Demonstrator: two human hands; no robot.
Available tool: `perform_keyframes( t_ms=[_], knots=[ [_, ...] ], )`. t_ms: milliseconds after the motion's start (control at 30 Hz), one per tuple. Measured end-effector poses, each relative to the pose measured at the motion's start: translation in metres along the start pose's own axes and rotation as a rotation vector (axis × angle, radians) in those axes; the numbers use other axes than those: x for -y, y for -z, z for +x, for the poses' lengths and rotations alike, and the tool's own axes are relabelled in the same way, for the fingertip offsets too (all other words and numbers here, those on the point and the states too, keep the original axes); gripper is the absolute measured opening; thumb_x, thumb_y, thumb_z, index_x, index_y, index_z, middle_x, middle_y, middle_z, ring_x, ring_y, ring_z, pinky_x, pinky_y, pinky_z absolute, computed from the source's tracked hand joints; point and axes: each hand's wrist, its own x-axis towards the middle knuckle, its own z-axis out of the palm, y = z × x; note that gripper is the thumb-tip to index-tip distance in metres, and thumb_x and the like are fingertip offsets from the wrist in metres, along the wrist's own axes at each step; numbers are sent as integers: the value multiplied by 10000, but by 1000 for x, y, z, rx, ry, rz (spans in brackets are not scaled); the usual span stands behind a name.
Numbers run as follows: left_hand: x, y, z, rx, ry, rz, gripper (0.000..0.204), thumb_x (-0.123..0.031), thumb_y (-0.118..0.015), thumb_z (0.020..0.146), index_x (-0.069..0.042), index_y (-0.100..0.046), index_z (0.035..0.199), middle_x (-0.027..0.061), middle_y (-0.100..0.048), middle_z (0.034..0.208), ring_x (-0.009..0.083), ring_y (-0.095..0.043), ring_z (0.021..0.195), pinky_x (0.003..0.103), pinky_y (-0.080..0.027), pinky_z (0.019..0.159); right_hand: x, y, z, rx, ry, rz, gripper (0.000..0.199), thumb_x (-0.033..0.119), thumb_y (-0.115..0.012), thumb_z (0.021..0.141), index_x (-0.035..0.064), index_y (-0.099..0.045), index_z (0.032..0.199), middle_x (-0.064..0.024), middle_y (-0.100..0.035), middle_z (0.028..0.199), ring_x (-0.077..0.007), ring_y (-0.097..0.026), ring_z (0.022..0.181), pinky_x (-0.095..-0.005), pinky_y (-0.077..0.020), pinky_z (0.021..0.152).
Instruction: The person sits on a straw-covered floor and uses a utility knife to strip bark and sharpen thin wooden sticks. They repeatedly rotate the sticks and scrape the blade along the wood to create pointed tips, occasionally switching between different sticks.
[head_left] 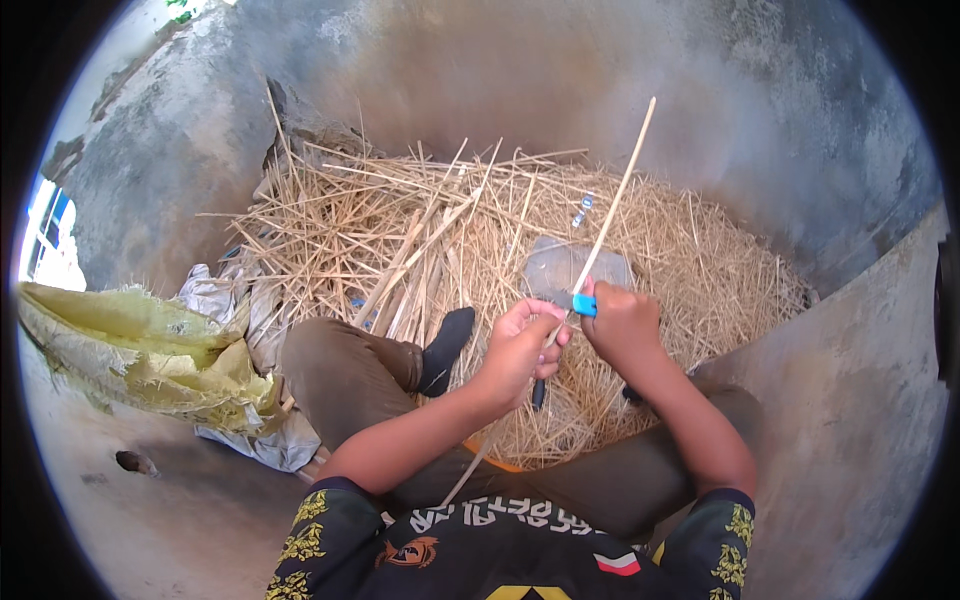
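Long, thin, pale bamboo-like stick [615,205]: runs diagonally from far right of centre, tip up over the straw, down between both hands and on toward the lap, where its near end shows again as a pale strip by the orange edge. Left hand [520,345]: fingers curled closed around the stick at mid-length, thumb side toward the right hand, knuckles up. Right hand [622,322]: closed in a fist around a small blue-handled cutter [583,305]; blue handle end protrudes toward the left hand and sits against the stick; blade itself too small to make out. Hands just beside each other, nearly touching, at scene centre. Below the left hand a dark, narrow object [540,390] hangs; kind cannot be told. Person seated cross-legged, brown trousers [335,375], dark sock [445,345] on the left foot pointing into the straw. Wide heap of dry yellow straw and split cane strips [440,235] fills the floor beyond the knees, far and to both sides. A flat grey slab [555,265] lies in the straw just beyond the hands. Left: torn yellow woven sack [140,345] over grey cloth [215,295]. Grey concrete wall [600,80] behind; concrete ledge [860,380] at right.
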Motion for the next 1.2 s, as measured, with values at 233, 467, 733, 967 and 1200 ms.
perform_keyframes(
  t_ms=[233,467,733,967,1200],
  knots=[
    [2,4,7,48,-14,-62,115,-83,-571,967,-106,-474,1024,63,-572,825,38,-357,515,193,-249,425,0,2,4,-13,-8,-24,378,218,-608,936,71,-587,589,-136,-583,490,-318,-595,398,-417,-464,390],
    [2,3,2,23,-62,-45,136,-73,-565,989,-87,-464,1078,61,-575,830,39,-375,542,197,-275,440,3,7,4,75,-78,52,364,204,-597,926,58,-617,593,-153,-593,513,-333,-607,432,-420,-481,424],
    [11,-10,-10,-20,-108,105,133,-108,-565,1012,-79,-468,1099,62,-579,847,36,-367,554,203,-285,460,-25,10,29,118,-256,-33,306,245,-593,889,53,-688,670,-153,-636,579,-346,-654,521,-452,-536,537],
    [12,-21,-16,68,-59,150,191,-113,-570,1016,-67,-484,1180,53,-591,852,36,-370,545,195,-289,465,-58,39,39,56,-406,-55,329,267,-577,907,66,-711,684,-175,-641,603,-363,-658,551,-458,-542,566],
    [0,-17,-13,108,-57,141,275,-130,-542,1033,29,-570,1255,23,-596,839,26,-369,549,186,-293,475,-24,34,19,125,-214,21,383,263,-577,922,27,-668,634,-192,-613,577,-379,-627,519,-461,-507,503]
  ],
)
